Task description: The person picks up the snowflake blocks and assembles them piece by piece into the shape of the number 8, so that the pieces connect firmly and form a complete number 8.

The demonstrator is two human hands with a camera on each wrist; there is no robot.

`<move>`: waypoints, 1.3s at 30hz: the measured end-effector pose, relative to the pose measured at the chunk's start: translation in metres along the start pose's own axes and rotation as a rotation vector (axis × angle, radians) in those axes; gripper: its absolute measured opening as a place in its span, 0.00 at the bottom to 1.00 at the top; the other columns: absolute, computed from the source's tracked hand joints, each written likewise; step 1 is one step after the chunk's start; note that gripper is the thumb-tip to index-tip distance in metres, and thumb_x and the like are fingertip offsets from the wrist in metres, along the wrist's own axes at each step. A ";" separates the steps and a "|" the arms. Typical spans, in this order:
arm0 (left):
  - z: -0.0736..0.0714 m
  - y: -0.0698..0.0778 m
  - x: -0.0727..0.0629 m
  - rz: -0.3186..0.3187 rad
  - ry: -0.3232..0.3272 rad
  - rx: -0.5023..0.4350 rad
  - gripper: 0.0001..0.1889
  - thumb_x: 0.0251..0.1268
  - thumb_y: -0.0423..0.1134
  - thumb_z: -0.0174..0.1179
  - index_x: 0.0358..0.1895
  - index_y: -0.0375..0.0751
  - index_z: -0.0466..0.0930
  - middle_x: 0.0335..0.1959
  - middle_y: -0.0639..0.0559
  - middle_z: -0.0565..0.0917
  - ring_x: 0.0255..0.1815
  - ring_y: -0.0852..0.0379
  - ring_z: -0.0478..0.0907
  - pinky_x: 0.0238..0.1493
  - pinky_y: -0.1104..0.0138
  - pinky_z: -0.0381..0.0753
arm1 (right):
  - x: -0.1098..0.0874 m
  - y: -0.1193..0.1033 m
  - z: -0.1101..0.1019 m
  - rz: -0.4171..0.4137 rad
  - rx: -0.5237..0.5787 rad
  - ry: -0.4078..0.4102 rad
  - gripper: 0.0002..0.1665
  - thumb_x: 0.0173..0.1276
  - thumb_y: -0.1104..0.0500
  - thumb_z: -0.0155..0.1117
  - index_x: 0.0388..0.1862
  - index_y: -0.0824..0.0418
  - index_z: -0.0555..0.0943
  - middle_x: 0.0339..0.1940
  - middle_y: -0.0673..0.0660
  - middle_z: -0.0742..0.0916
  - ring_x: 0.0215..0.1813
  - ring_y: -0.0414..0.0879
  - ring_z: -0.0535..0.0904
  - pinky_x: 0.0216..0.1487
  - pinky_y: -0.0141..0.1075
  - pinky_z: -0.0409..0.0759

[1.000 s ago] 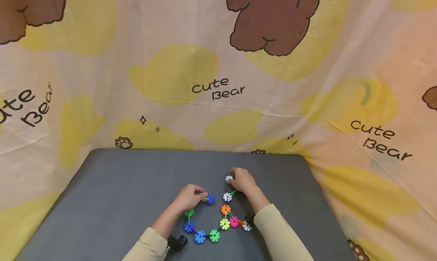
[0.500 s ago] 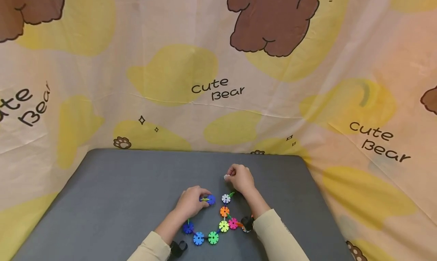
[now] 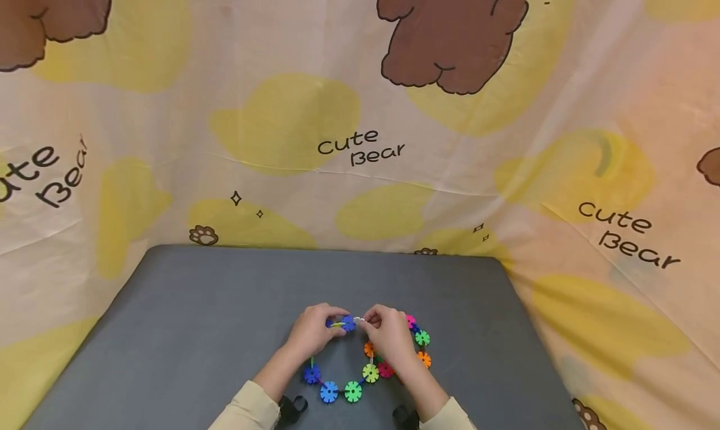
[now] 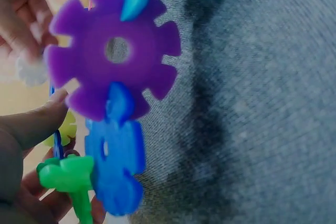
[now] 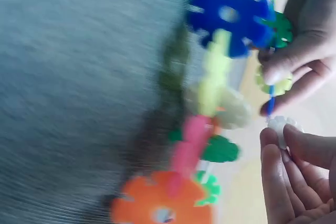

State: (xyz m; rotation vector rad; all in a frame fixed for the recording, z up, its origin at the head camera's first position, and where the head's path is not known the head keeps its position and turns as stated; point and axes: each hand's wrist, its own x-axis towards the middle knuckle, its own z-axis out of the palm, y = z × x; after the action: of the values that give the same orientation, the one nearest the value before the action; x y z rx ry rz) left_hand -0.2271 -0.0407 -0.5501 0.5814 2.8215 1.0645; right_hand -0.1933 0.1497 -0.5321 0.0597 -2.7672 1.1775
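My left hand (image 3: 312,330) pinches the end of a chain of slotted plastic snowflake discs. A yellow disc (image 5: 283,85) lies between its thumb and fingers, and a blue disc (image 3: 348,323) juts out beyond them. Between thumb and fingertips, my right hand (image 3: 390,336) pinches a white snowflake disc (image 5: 280,126). That disc's rim is right at the edge of the blue one, with the two hands close together above the table. Seen from the left wrist, a purple disc (image 4: 79,51) and blue discs of the chain hang close in front of the left hand.
The chain curves over the grey table (image 3: 225,292) through a light blue disc (image 3: 329,392), a green disc (image 3: 353,391) and a yellow-green disc (image 3: 370,373). A side loop with an orange disc (image 3: 424,359) lies partly behind the right arm. Patterned cloth (image 3: 281,124) hangs behind.
The right hand has come left and nearer with the white disc, up to the blue disc. The left hand has taken a fuller hold on its chain end, staying in about the same place.
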 end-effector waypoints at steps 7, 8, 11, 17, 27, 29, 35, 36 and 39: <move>0.001 0.001 -0.002 -0.031 0.016 -0.010 0.15 0.58 0.44 0.74 0.49 0.53 0.90 0.42 0.55 0.90 0.48 0.50 0.84 0.54 0.47 0.74 | -0.013 0.004 0.007 0.055 -0.109 0.053 0.09 0.61 0.51 0.77 0.27 0.49 0.85 0.21 0.42 0.83 0.23 0.35 0.72 0.26 0.29 0.72; 0.001 0.002 -0.002 -0.036 0.015 -0.013 0.15 0.59 0.44 0.73 0.50 0.53 0.90 0.42 0.55 0.90 0.49 0.49 0.84 0.55 0.46 0.72 | -0.013 0.003 0.007 0.055 -0.112 0.062 0.09 0.61 0.51 0.77 0.27 0.49 0.85 0.21 0.42 0.83 0.23 0.35 0.72 0.26 0.29 0.72; 0.001 0.002 -0.002 -0.040 0.015 -0.022 0.15 0.58 0.44 0.74 0.49 0.51 0.90 0.43 0.54 0.91 0.51 0.47 0.84 0.55 0.46 0.70 | -0.013 0.002 0.011 0.044 -0.093 0.082 0.08 0.62 0.52 0.77 0.27 0.50 0.86 0.22 0.42 0.84 0.22 0.34 0.72 0.26 0.29 0.72; 0.000 0.003 0.000 -0.046 0.019 -0.037 0.14 0.56 0.43 0.75 0.46 0.48 0.91 0.42 0.53 0.91 0.49 0.46 0.84 0.53 0.49 0.69 | -0.013 0.003 0.016 0.023 -0.017 0.132 0.07 0.60 0.57 0.78 0.26 0.53 0.86 0.21 0.44 0.85 0.23 0.34 0.72 0.26 0.28 0.72; 0.001 0.010 0.002 -0.134 0.031 0.041 0.14 0.56 0.43 0.75 0.47 0.50 0.91 0.37 0.56 0.91 0.44 0.48 0.82 0.50 0.49 0.68 | -0.013 0.003 0.006 0.077 -0.102 0.047 0.19 0.58 0.49 0.79 0.42 0.58 0.86 0.34 0.50 0.88 0.35 0.43 0.83 0.35 0.35 0.81; 0.002 0.009 0.001 -0.158 0.034 0.060 0.14 0.55 0.42 0.75 0.47 0.50 0.90 0.36 0.57 0.91 0.44 0.48 0.82 0.51 0.49 0.69 | -0.018 0.002 0.002 0.123 -0.265 0.036 0.27 0.55 0.42 0.80 0.43 0.59 0.84 0.33 0.51 0.85 0.35 0.46 0.81 0.35 0.39 0.80; 0.004 0.003 -0.002 -0.181 0.016 0.090 0.15 0.53 0.41 0.76 0.46 0.51 0.90 0.36 0.59 0.90 0.43 0.49 0.81 0.48 0.52 0.68 | -0.033 -0.001 0.009 0.205 -0.596 -0.097 0.37 0.48 0.31 0.78 0.36 0.61 0.83 0.29 0.55 0.85 0.36 0.54 0.82 0.46 0.56 0.78; 0.005 0.003 -0.002 -0.175 0.006 0.093 0.15 0.52 0.42 0.77 0.45 0.51 0.90 0.36 0.59 0.89 0.43 0.50 0.81 0.47 0.52 0.68 | -0.033 -0.001 0.011 0.208 -0.598 -0.109 0.34 0.48 0.32 0.79 0.36 0.60 0.83 0.29 0.55 0.86 0.36 0.55 0.82 0.48 0.57 0.77; 0.006 0.001 -0.004 -0.149 -0.030 0.102 0.15 0.49 0.45 0.78 0.43 0.52 0.90 0.36 0.60 0.88 0.42 0.51 0.81 0.46 0.52 0.68 | -0.030 0.003 0.015 0.162 -0.583 -0.095 0.27 0.49 0.40 0.82 0.34 0.59 0.86 0.29 0.55 0.87 0.35 0.54 0.83 0.47 0.56 0.76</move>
State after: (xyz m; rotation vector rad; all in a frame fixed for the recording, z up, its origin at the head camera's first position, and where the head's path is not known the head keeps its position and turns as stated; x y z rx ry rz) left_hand -0.2222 -0.0378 -0.5543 0.3842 2.8533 0.8834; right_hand -0.1652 0.1404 -0.5489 -0.1734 -3.1259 0.3568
